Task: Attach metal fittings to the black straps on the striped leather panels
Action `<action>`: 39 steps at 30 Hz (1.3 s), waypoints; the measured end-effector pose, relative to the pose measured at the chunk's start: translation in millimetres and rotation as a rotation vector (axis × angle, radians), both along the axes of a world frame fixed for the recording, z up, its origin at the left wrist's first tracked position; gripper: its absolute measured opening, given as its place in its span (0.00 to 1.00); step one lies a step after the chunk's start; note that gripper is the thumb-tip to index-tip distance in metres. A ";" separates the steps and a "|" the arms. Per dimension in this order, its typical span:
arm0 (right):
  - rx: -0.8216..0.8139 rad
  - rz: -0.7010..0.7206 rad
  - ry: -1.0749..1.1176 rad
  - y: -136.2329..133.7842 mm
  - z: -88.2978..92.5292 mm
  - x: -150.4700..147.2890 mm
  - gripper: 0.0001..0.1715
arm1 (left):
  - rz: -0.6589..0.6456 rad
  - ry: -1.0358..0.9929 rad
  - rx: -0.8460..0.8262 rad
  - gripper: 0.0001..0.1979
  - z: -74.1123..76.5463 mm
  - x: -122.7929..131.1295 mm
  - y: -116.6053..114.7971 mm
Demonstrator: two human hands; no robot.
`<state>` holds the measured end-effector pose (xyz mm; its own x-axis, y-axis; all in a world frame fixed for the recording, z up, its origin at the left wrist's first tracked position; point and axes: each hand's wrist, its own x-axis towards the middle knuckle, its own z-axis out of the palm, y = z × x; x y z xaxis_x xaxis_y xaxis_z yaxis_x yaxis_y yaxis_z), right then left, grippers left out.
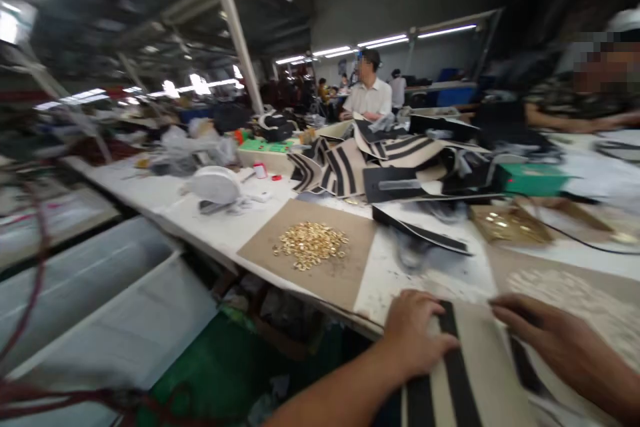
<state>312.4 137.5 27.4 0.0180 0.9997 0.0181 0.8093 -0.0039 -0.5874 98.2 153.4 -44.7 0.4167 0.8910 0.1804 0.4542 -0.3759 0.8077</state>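
Head view: left hand (417, 333) lies flat, fingers curled over the near edge of a striped panel (465, 373) — cream with black bands — pressing it onto the worktop (225, 227). Right hand (555, 340) rests on the panel's right side, fingers extended toward the left hand, palm down; nothing pinched as far as the blur allows. The panel sits at the near edge of the worktop, bottom centre-right of the frame. Just beyond it, a brown cardboard sheet (345, 273) carries a pile of small gold metal fittings (310, 245). Further back — a heap of similar striped pieces (345, 167) and a white round object (216, 185). A person in a white shirt (370, 97) sits at the far end; another person's arm (575, 121) shows at right.
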 end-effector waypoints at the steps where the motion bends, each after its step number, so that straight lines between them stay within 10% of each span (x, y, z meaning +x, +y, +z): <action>1: -0.068 0.034 0.114 -5.2 3.7 2.2 0.19 | 0.011 0.000 0.022 0.24 6.2 -0.8 1.7; 26: -0.314 0.076 0.030 22.8 -12.6 -30.3 0.07 | -0.054 0.053 0.098 0.19 11.6 1.8 18.3; 34: 0.046 -0.030 0.277 -14.9 -6.3 -26.6 0.13 | -0.048 0.036 0.114 0.18 13.0 2.7 17.8; 39: 0.506 -0.488 0.052 -86.7 -3.4 18.7 0.26 | -0.047 0.050 0.097 0.15 11.2 2.3 16.6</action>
